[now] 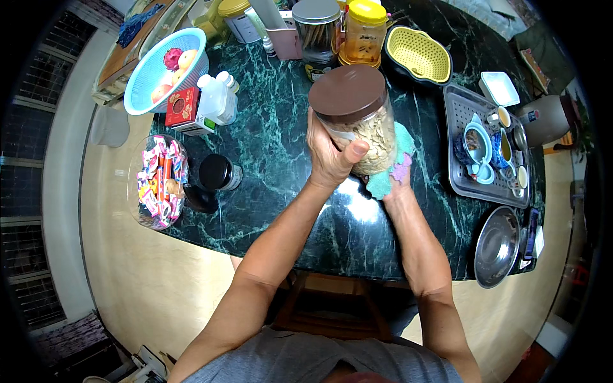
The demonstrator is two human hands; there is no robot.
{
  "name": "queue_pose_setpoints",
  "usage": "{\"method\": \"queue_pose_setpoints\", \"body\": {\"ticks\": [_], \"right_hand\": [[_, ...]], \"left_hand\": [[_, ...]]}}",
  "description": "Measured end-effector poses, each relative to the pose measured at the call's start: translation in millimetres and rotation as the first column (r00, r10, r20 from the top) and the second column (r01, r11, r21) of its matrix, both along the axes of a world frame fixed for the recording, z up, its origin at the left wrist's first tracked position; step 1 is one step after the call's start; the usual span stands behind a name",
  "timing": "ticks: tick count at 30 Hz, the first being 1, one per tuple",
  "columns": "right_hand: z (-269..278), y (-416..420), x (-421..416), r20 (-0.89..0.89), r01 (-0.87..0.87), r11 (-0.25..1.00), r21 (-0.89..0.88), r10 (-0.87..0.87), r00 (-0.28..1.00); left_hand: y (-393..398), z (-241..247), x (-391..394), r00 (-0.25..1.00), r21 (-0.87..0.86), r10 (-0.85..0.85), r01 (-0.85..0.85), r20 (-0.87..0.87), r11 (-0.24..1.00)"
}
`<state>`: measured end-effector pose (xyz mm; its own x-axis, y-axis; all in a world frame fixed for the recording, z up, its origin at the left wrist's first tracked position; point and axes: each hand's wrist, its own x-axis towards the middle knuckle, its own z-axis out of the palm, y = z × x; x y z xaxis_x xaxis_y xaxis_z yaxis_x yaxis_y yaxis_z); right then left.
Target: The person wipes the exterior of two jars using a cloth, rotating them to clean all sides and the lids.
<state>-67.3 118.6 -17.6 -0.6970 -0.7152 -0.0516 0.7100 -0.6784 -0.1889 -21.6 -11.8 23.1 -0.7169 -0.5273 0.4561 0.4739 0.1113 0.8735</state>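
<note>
My left hand (330, 153) grips a clear jar of pale seeds (376, 143) by its left side, thumb across the front. The jar has a brown screw lid (349, 93) on and tilts a little above the green marbled tabletop (268, 210). My right hand (397, 184) is under the jar's lower right side, mostly hidden by a green and purple cloth (381, 184) that it holds against the jar. Behind the jar stand a silver-lidded jar (316, 33) and a yellow-lidded jar (365, 36).
To the left are a blue basket of fruit (136, 91), a red box (182, 106), white bottles (218, 103), a black-lidded jar (215, 172) and a candy container (134, 201). To the right are a yellow colander (416, 50), a tea tray (455, 177) and a metal bowl (497, 249).
</note>
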Motion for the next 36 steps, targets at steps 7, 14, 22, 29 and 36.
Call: {"method": "queue_pose_setpoints", "body": {"ticks": [7, 14, 22, 29, 36], "right_hand": [[-15, 7, -12, -0.086, 0.060, 0.993, 0.100, -0.051, 0.995], [-21, 9, -13, -0.102, 0.080, 0.979, 0.186, -0.062, 0.993], [-29, 12, -13, -0.086, -0.022, 0.987, 0.159, 0.036, 0.996], [-25, 7, -7, -0.126, -0.157, 0.986, 0.063, 0.164, 0.978], [-1, 1, -5, -0.091, -0.171, 0.979, 0.109, 0.181, 0.979]], "left_hand": [[-6, -7, -2, 0.996, -0.251, 0.056, -0.036, 0.074, 0.967], [-12, -9, 1, 0.990, -0.479, 0.142, -0.133, -0.016, 0.868], [-20, -7, 1, 0.973, -0.458, 0.223, -0.226, -0.062, 0.860], [-48, -8, -2, 0.937, -0.194, 0.348, -0.335, 0.037, 0.922], [-75, -23, -8, 0.775, -0.229, 0.626, -0.597, 0.082, 0.769]]}}
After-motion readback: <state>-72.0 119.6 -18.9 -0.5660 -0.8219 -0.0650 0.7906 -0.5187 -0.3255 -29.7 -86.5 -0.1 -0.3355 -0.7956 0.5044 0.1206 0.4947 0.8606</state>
